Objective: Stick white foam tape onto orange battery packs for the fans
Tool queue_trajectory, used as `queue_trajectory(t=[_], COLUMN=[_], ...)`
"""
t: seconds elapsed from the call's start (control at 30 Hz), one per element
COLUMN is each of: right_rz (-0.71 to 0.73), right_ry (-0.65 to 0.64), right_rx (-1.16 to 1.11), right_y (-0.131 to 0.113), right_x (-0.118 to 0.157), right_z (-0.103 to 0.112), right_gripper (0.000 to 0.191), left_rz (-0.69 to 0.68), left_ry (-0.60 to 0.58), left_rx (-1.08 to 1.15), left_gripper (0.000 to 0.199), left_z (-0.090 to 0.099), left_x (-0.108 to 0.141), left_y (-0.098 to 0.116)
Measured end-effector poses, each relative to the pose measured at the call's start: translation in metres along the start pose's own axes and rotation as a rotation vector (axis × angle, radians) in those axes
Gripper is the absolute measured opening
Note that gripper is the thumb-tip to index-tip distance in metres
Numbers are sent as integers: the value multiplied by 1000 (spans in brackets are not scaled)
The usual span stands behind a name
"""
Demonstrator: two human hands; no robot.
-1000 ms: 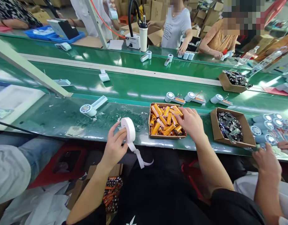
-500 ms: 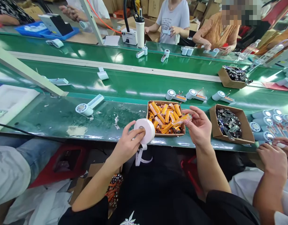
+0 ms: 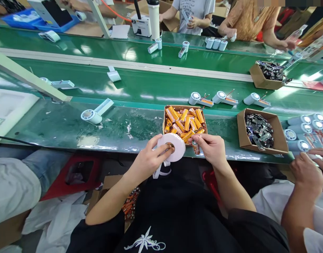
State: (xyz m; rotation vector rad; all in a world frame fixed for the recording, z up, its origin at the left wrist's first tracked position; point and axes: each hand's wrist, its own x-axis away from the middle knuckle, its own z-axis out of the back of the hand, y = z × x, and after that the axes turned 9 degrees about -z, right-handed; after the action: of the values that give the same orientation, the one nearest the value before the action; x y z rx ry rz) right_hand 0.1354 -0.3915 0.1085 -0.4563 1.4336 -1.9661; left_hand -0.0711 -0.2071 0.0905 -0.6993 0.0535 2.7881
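A roll of white tape (image 3: 178,147) is gripped in my left hand (image 3: 148,159), with fingers at its centre hole and a loose strip hanging beneath. Close to the roll's right side, my right hand (image 3: 212,149) pinches a small battery cell (image 3: 195,147) in its fingertips. Just beyond both hands, a cardboard box of orange-wrapped cells (image 3: 187,119) sits at the bench edge. The roll covers part of its near side.
A box of dark circuit parts (image 3: 260,131) stands to the right, beside grouped light-blue fan housings (image 3: 300,126). A co-worker's hands (image 3: 307,170) are at the right edge. One fan unit (image 3: 91,116) lies left on the bench (image 3: 56,126); a slanted metal post (image 3: 30,75) crosses the left.
My right hand has moved left and down from the box's right side, bringing the cell near the tape. The roll has shifted right in my left hand. The view has tilted slightly downward.
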Motion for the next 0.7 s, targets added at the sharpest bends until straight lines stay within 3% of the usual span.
queue_trajectory(t=[0.2,0.4,0.57,0.63,0.7], right_rz=[247,336,217,80,-62], right_ry=[288,342,261,81,-182], right_rx=[186,238,165,37,-84], right_y=[-2,-4,5,10,14], right_x=[3,5,11,13,13], right_z=[-10,-23,-28,-21,-10], right_gripper=[18,22,25,25,35], left_rz=[-33,-76,-49,-50,-52], left_ry=[12,-29,-25,1,-5], left_rx=[-86,-145,-144,-160,-150], left_gripper=[29,28,26,27,29], left_z=[3,2,3,7,12], left_x=[-6,-13,-15,-16,-17], left_y=[5,11,8,5,1])
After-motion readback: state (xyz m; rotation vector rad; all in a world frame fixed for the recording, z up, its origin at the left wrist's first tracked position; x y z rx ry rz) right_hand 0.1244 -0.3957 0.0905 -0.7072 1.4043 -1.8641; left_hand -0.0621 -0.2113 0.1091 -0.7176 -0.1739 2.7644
